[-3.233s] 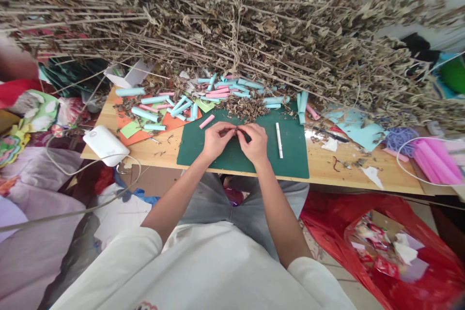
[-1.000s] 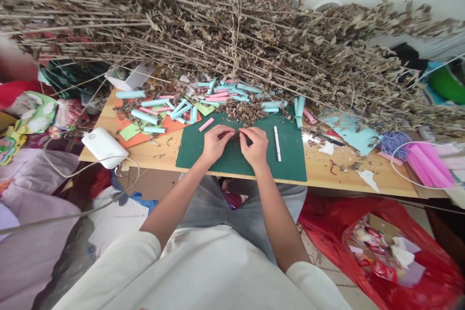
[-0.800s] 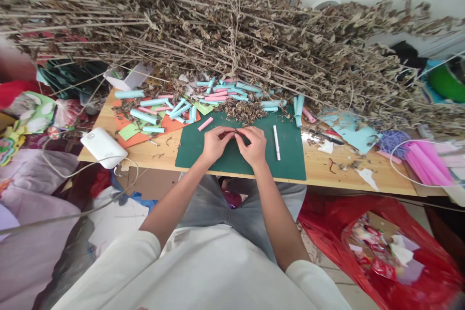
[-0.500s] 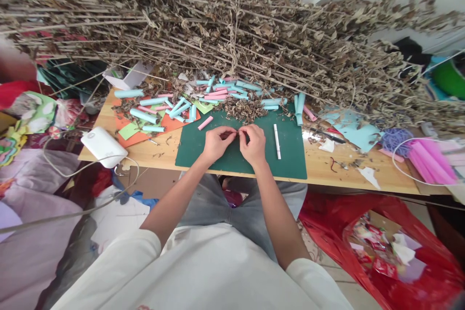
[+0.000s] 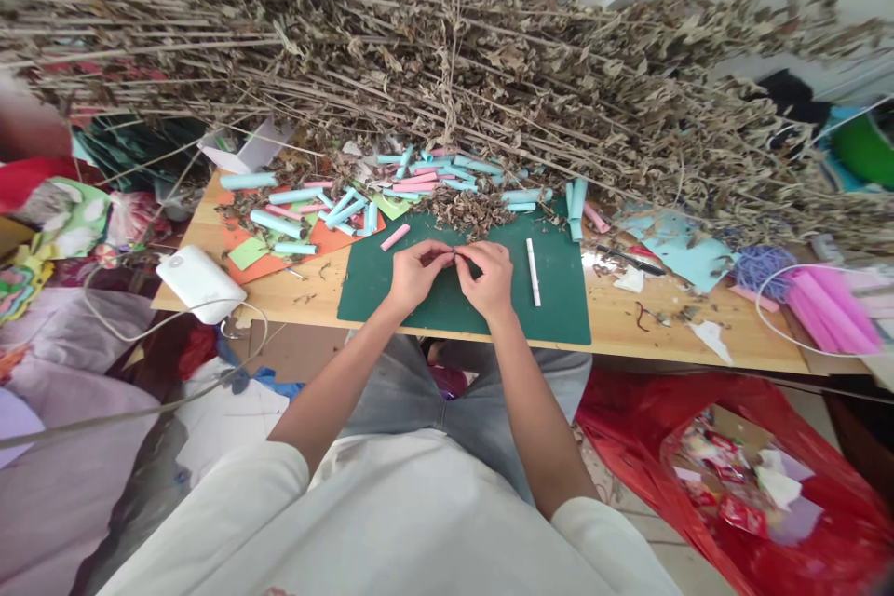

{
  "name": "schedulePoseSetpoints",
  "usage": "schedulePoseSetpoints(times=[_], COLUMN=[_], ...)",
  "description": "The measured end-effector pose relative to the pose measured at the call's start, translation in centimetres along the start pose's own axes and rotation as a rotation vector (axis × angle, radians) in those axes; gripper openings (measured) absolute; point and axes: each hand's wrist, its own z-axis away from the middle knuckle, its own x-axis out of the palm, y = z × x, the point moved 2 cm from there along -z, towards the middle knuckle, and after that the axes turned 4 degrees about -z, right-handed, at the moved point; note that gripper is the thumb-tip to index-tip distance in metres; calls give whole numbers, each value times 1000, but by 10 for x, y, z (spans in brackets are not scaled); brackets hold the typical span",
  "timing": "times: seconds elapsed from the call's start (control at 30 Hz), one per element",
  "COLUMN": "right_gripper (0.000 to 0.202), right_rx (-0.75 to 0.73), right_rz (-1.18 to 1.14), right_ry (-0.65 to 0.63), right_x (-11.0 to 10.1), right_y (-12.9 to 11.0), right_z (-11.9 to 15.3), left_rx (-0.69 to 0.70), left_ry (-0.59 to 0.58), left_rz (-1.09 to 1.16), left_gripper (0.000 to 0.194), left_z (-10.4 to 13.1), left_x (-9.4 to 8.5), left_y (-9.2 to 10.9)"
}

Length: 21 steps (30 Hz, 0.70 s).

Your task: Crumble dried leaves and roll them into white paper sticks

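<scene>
Over the dark green mat (image 5: 433, 312), my left hand (image 5: 417, 276) and my right hand (image 5: 487, 277) meet at the fingertips. Both are closed in a pinch on something small and dark that I cannot make out. A heap of crumbled dry leaves (image 5: 469, 210) lies just beyond them on the mat's far edge. To the left of my left hand is a short pink paper roll (image 5: 395, 237). A white pen-like stick (image 5: 533, 272) lies right of my right hand. Several blue paper rolls (image 5: 276, 223) and pink ones are spread behind and to the left.
Long bundles of dried stalks (image 5: 391, 65) span the back. A white power bank (image 5: 200, 283) with a cable is at the left, light blue paper (image 5: 681, 247) and pink folded paper (image 5: 831, 309) at the right. A red plastic bag (image 5: 629, 410) stands below the table's right side.
My fingertips have shifted slightly to the left and come closer together. Nothing else on the table has visibly moved.
</scene>
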Motion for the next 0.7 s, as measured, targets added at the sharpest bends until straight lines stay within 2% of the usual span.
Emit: schedulePoseSetpoints(times=[0.37,0.5,0.7], right_gripper=[10,13,15], right_rx=[25,67,19], right_rz=[27,31,10], right_ry=[-5,50,38], right_x=[-1,-2,-2], right_y=[0,2,0], right_z=[-1,-1,-1], left_rx=[30,6,-15], left_ry=[-31,3,15], left_rz=[-63,-57,-52], left_gripper=[21,22,25], left_z=[3,1,-1], left_x=[1,0,-2], left_y=[1,-1,-5])
